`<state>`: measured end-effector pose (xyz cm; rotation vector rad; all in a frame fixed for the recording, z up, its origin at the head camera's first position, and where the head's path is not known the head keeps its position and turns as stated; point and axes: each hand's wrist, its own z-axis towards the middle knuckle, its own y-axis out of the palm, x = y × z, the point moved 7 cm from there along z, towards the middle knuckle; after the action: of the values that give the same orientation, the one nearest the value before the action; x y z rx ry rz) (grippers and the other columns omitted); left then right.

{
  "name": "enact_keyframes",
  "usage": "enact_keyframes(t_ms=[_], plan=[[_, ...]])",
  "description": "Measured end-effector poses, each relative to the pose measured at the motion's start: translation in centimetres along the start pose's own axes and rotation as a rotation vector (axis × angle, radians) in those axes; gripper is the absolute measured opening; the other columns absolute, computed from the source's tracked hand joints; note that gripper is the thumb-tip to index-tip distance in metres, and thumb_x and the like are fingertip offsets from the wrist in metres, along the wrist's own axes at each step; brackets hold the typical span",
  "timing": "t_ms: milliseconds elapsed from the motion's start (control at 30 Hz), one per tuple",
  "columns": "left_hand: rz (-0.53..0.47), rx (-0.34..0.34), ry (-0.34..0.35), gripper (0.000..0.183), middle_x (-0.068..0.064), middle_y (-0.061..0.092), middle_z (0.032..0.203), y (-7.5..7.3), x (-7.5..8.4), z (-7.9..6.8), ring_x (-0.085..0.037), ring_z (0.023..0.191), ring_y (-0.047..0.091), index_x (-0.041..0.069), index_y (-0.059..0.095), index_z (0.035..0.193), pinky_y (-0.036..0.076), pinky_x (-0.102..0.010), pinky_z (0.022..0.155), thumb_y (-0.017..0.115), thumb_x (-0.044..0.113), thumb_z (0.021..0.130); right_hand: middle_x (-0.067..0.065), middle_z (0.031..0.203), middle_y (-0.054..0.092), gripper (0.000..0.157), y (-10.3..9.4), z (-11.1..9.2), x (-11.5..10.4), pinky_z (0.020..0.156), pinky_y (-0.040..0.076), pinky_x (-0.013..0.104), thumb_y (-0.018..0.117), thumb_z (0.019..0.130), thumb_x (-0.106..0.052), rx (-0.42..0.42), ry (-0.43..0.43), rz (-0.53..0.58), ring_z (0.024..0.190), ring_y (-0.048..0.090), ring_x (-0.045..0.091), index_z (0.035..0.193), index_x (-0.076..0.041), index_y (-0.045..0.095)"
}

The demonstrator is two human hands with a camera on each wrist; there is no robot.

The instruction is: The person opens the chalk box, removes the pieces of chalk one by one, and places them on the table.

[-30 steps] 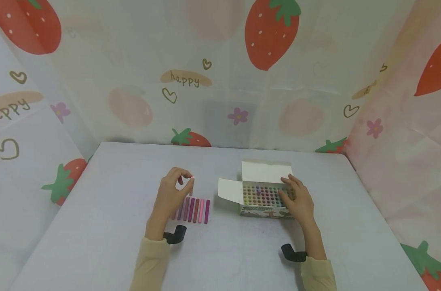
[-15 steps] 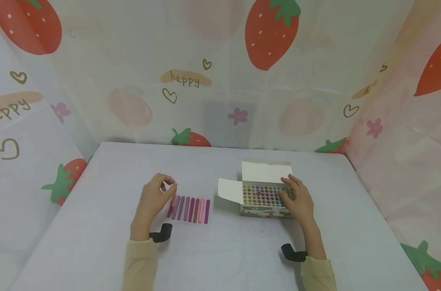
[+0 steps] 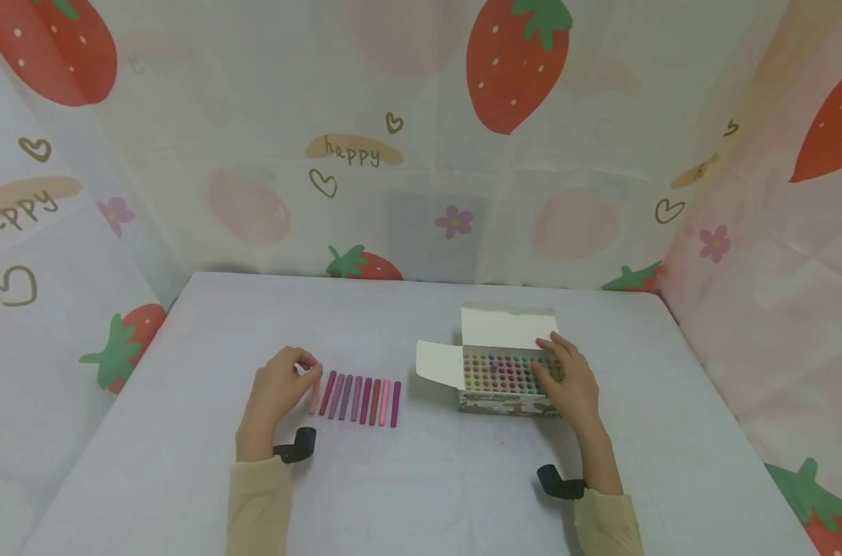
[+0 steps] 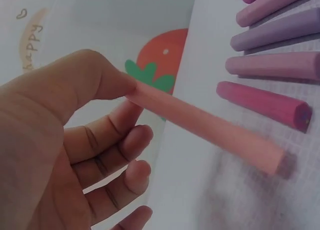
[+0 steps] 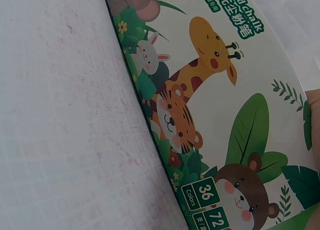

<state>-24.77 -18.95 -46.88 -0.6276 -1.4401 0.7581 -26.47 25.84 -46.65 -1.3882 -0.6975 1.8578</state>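
Note:
Between thumb and forefinger, my left hand (image 3: pixel 279 388) pinches a salmon-pink chalk stick (image 4: pixel 215 131) by its upper end. The stick's lower end is at the table, at the left end of a row of several chalk sticks in purple, pink and brown, beside a magenta chalk stick (image 4: pixel 265 103). On the right, my right hand (image 3: pixel 568 381) rests on the opened chalk box (image 3: pixel 511 404), fingers spread over its right side. Many coloured chalk ends fill the box, and one purple piece (image 3: pixel 494 366) sticks up. In the right wrist view the box's animal-printed side shows.
The box's lid (image 3: pixel 509 327) stands folded back, and a side flap (image 3: pixel 440 364) juts out to the left. A white cloth covers the table (image 3: pixel 421 494). Strawberry-printed curtains (image 3: pixel 414 224) hang behind and at both sides.
My left hand has moved left and down with the salmon-pink chalk stick, from above the row to its left end. The right hand stays on the box.

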Motion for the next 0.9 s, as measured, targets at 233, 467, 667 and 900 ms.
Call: enact_keyframes(t_ms=[233,467,667,900], plan=[[0.016,0.03,-0.013,0.023,-0.008,0.061,0.099,1.3,-1.2,0.5,-0.021,0.08,0.055,0.009,0.064,0.097,0.041,-0.036,0.068,0.058,0.028,0.086,0.012,0.143,0.04,0.041,0.0,-0.1,-0.1,0.09,0.035,0.061,0.062,0.088,-0.025,0.008,-0.013,0.009,0.124,0.04,0.039,0.127,-0.013,0.054],[0.026,0.061,-0.044,0.027,-0.01,0.061,0.098,1.8,-1.8,0.6,-0.021,0.076,0.054,0.007,0.064,0.098,0.04,-0.037,0.067,0.058,0.03,0.087,0.01,0.144,0.039,0.041,-0.1,0.0,-0.1,0.091,0.035,0.06,0.062,0.089,-0.027,-0.003,0.001,0.007,0.125,0.04,0.038,0.127,-0.014,0.054],[0.041,0.065,-0.047,0.028,-0.012,0.062,0.1,2.4,-2.0,0.7,-0.027,0.082,0.057,0.006,0.064,0.099,0.04,-0.046,0.078,0.059,0.031,0.088,0.01,0.144,0.039,0.041,-0.1,0.0,0.0,0.093,0.033,0.061,0.062,0.088,-0.027,0.001,0.004,0.004,0.125,0.039,0.038,0.126,-0.014,0.054],[0.072,0.077,-0.055,0.027,-0.013,0.064,0.098,2.9,-2.0,0.9,-0.03,0.09,0.058,0.005,0.065,0.095,0.036,-0.052,0.086,0.06,0.03,0.087,0.01,0.144,0.039,0.041,0.0,0.0,0.1,0.094,0.032,0.061,0.062,0.089,-0.028,0.005,0.002,0.006,0.126,0.038,0.038,0.127,-0.014,0.054]])
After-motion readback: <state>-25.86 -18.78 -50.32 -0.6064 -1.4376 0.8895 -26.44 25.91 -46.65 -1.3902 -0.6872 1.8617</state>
